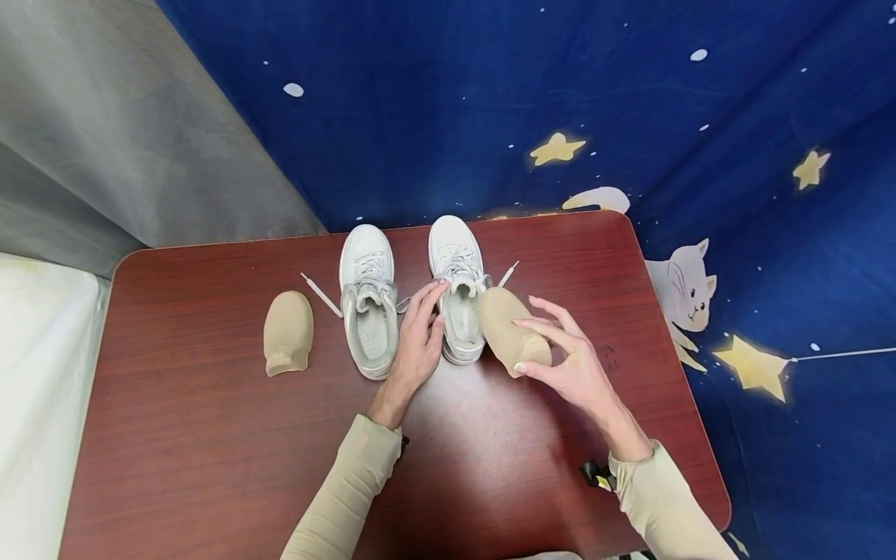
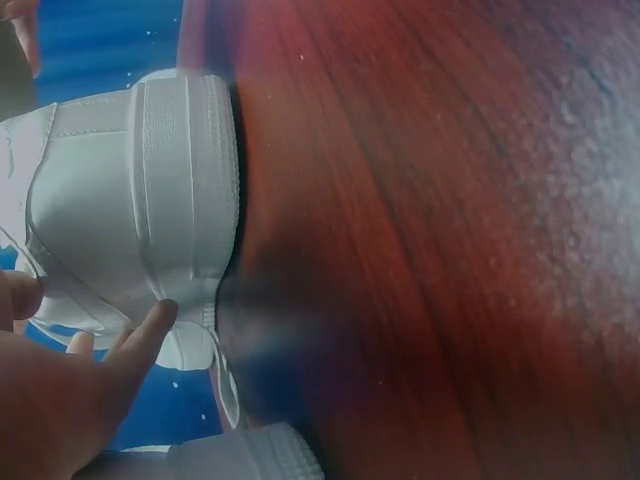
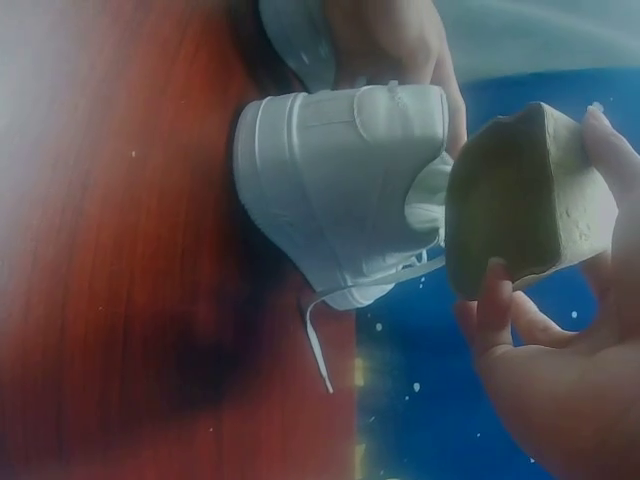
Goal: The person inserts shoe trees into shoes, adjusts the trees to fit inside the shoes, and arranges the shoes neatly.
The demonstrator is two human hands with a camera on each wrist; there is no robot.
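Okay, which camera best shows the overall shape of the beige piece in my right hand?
The head view: the beige piece shows its long outline there. Right wrist: closer, but foreshortened. Left wrist: apparently just a sliver.

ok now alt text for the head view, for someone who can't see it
A person's right hand holds a beige rounded form close to a white sneaker, which the left hand touches. A second sneaker and a matching form are to the left on a reddish-brown table.
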